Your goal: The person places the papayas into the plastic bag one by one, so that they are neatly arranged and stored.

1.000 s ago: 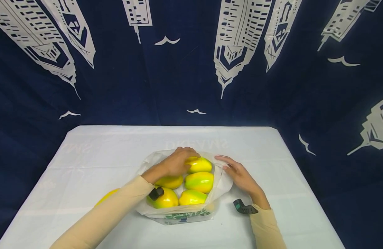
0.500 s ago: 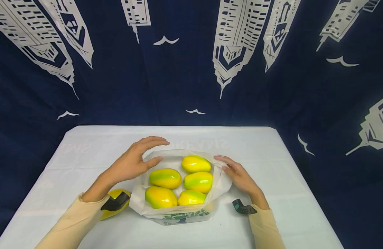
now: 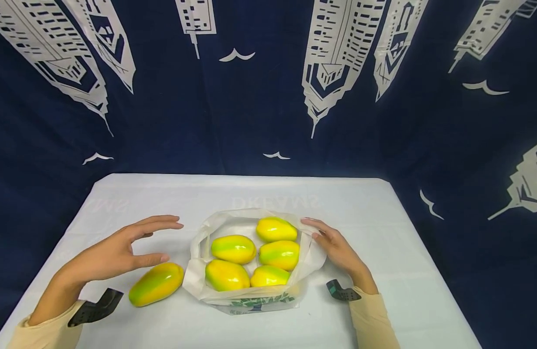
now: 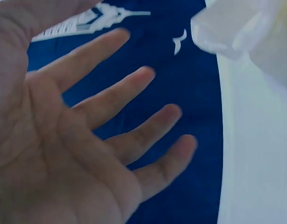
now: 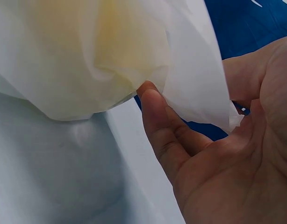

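Observation:
Several yellow-green mangoes (image 3: 233,249) lie inside a white plastic bag (image 3: 207,294), whose mouth spreads wide toward the head camera. Another mango (image 3: 157,284) lies on the table just left of the bag. My left hand (image 3: 116,249) hovers over that loose mango's upper left, fingers extended and thumb apart, holding nothing. The left wrist view shows its bare palm and spread fingers (image 4: 120,98). At the bag's right rim, my right hand (image 3: 338,247) holds the plastic between thumb and fingers; the right wrist view shows the bag's flap (image 5: 195,60) passing between them.
The white-covered table (image 3: 403,252) runs back to a dark blue curtain (image 3: 260,111) printed with white buildings and birds. A dark wrist camera (image 3: 96,308) sits on the left sleeve, another wrist camera (image 3: 341,292) on the right.
My left hand has left the back mango in the bag and moved left, out over the loose mango, which now shows fully. The right hand stays at the bag's rim.

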The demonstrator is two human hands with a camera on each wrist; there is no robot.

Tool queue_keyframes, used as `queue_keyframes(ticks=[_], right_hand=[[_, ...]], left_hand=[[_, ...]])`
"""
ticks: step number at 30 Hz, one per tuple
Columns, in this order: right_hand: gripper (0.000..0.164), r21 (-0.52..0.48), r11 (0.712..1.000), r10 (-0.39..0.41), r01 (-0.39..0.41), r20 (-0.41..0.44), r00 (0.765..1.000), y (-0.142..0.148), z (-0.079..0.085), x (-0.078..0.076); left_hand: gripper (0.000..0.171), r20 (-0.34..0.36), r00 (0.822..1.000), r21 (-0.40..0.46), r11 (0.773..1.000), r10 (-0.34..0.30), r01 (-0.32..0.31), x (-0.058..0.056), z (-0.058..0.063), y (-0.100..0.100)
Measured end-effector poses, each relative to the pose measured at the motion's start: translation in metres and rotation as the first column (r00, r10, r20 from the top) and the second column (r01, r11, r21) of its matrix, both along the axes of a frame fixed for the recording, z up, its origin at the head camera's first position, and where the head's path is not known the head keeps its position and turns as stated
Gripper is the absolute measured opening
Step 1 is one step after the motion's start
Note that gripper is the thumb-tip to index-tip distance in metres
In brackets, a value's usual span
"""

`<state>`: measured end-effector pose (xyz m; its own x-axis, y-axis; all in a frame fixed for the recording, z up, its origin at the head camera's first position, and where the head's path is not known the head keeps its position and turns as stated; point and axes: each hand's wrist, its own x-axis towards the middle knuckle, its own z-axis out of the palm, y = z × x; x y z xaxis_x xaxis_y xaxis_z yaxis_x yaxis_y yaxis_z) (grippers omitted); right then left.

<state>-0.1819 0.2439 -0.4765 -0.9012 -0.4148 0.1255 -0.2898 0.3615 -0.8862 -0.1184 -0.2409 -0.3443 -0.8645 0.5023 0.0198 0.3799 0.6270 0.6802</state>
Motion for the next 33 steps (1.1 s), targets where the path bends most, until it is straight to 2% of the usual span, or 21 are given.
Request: queue_keyframes(ticks=[7, 14, 18, 22, 25, 29, 33], right_hand=[[0.039, 0.0, 1.0, -0.001, 0.001, 0.01, 1.0, 0.0, 0.0, 0.002], [0.039, -0.001, 1.0, 0.0, 0.0, 0.005, 1.0, 0.001, -0.001, 0.001], [0.039, -0.006, 1.0, -0.002, 0.002, 0.011, 1.0, 0.0, -0.001, 0.001], [0.038, -0.007, 1.0, -0.001, 0.001, 0.012, 1.0, -0.001, -0.001, 0.0], [0.038, -0.006, 1.0, -0.002, 0.002, 0.014, 1.0, -0.001, -0.001, 0.0], [0.039, -0.003, 1.0, -0.003, 0.003, 0.015, 1.0, -0.001, -0.001, 0.0], [0.039, 0.002, 1.0, -0.001, 0.001, 0.012, 1.0, -0.002, -0.001, 0.0]], left_hand=[[0.054, 0.02, 0.999, -0.038, 0.999, 0.025, -0.024, 0.01, -0.025, -0.027], [0.052, 0.154, 0.988, 0.051, 0.998, 0.03, -0.038, 0.013, -0.055, -0.038], [0.053, 0.183, 0.983, 0.101, 0.994, 0.01, -0.029, 0.015, -0.069, -0.044], [0.053, 0.187, 0.982, 0.094, 0.995, 0.002, -0.019, 0.016, -0.078, -0.048], [0.054, 0.23, 0.973, 0.113, 0.993, -0.011, -0.016, 0.015, -0.086, -0.049], [0.056, 0.321, 0.947, 0.164, 0.986, -0.022, -0.032, 0.015, -0.093, -0.046], [0.057, 0.354, 0.935, 0.153, 0.987, -0.013, -0.044, 0.015, -0.098, -0.044]])
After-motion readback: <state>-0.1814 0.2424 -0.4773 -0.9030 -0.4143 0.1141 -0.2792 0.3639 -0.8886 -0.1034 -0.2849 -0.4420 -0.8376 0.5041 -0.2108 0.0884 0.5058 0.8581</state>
